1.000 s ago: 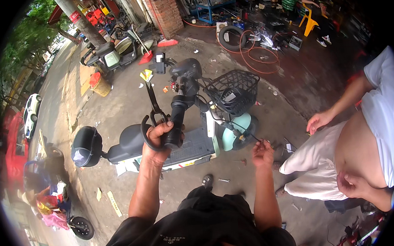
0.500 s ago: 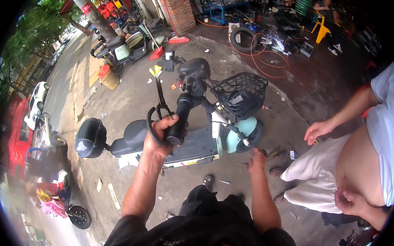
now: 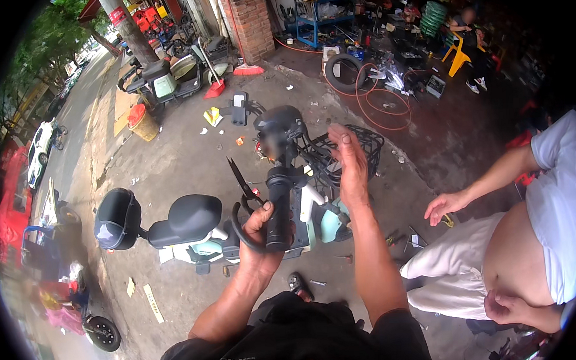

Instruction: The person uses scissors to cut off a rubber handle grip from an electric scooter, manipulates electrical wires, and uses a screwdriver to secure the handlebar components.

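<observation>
My left hand [image 3: 260, 246] is closed around the black handlebar grip [image 3: 278, 206] of a pale green electric scooter. The same hand holds scissors with a black loop handle [image 3: 239, 227]; their dark blades [image 3: 239, 176] point up and to the left, away from the grip. My right hand [image 3: 352, 163] is raised to the right of the handlebar, fingers stretched upward, holding nothing visible. Behind it is the scooter's black wire basket [image 3: 371, 151], partly hidden by the hand. The scooter's black seat [image 3: 195, 217] and rear top box [image 3: 118, 218] lie to the left.
A person in a white shirt [image 3: 558, 185] stands close on my right, one hand [image 3: 447, 205] reaching forward. A screwdriver [image 3: 345, 258] lies on the ground. Farther off are a tyre [image 3: 345, 71], an orange hose [image 3: 384, 126], a yellow bin [image 3: 143, 124] and a parked scooter [image 3: 166, 85].
My right hand has risen from low beside the front wheel to beside the basket, fingers now extended. My left hand keeps hold of the grip and scissors. The view has shifted slightly.
</observation>
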`<action>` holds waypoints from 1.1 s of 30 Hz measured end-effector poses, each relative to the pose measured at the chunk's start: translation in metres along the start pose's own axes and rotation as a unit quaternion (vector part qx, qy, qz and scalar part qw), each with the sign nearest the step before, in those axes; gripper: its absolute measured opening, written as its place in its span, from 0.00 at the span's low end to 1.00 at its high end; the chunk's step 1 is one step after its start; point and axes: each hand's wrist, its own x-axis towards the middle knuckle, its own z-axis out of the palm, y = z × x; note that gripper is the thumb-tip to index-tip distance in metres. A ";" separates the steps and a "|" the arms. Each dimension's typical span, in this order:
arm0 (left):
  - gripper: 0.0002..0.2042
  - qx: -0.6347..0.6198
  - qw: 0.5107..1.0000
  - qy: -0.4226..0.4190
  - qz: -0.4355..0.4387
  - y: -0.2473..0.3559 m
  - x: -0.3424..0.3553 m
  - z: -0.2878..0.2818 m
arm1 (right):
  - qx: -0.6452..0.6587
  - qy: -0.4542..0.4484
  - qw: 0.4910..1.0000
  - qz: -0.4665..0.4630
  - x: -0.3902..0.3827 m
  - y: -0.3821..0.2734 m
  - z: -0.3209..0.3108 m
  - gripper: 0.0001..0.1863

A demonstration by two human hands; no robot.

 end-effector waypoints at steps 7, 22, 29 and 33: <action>0.20 0.005 1.000 0.027 -0.014 0.007 0.008 0.002 | -0.078 -0.119 0.976 0.165 0.073 0.020 0.019 0.22; 0.16 -0.019 0.999 0.039 -0.017 0.022 0.095 -0.007 | -0.163 -0.199 0.965 -0.060 0.085 0.071 0.020 0.12; 0.17 0.044 0.996 0.063 0.033 0.013 0.099 -0.008 | -0.056 -0.187 0.980 0.025 0.088 0.089 0.011 0.17; 0.14 0.153 0.964 0.198 0.091 -0.010 0.076 -0.048 | -0.006 -0.016 0.990 0.143 0.055 0.098 -0.029 0.18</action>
